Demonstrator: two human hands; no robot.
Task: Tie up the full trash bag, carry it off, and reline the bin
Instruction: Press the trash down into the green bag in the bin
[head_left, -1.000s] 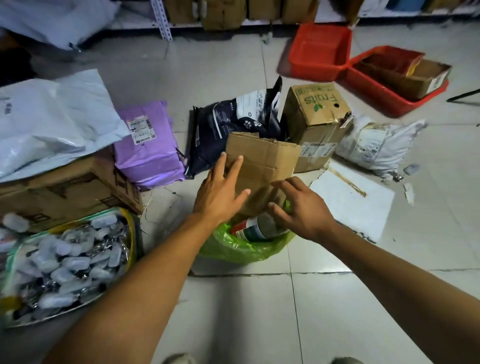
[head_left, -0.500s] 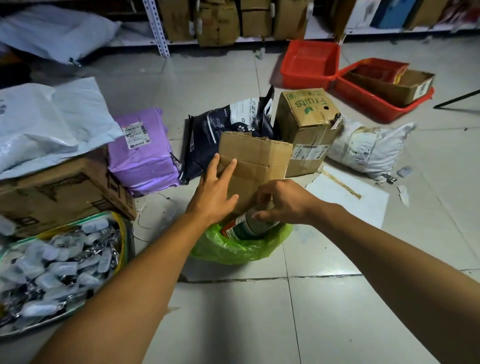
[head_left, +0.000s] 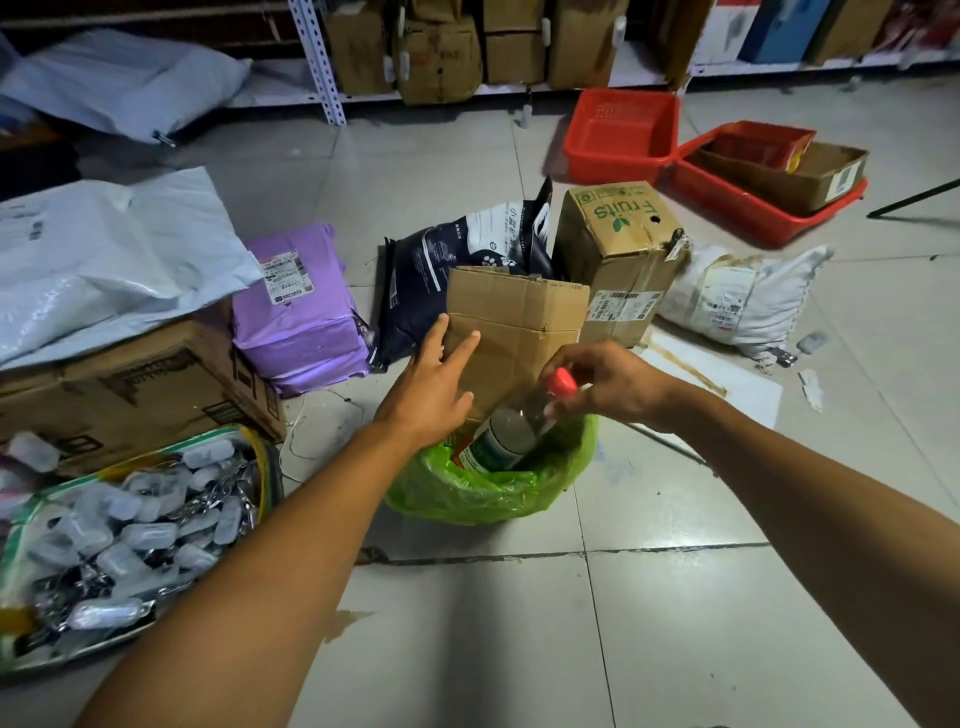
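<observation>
green trash bag (head_left: 488, 493) below both hands, right hand (head_left: 618, 387) pinching bottle (head_left: 511, 434)

Lime-green plastic trash bag (head_left: 483, 496) at centre; clear plastic bottle (head_left: 511, 434) with red cap; plain brown cardboard sheet (head_left: 514, 332) at 12 o'clock; lilac plastic parcel (head_left: 298, 317) at 10 o'clock; red plastic baskets (head_left: 623, 132) at 1 o'clock.
</observation>
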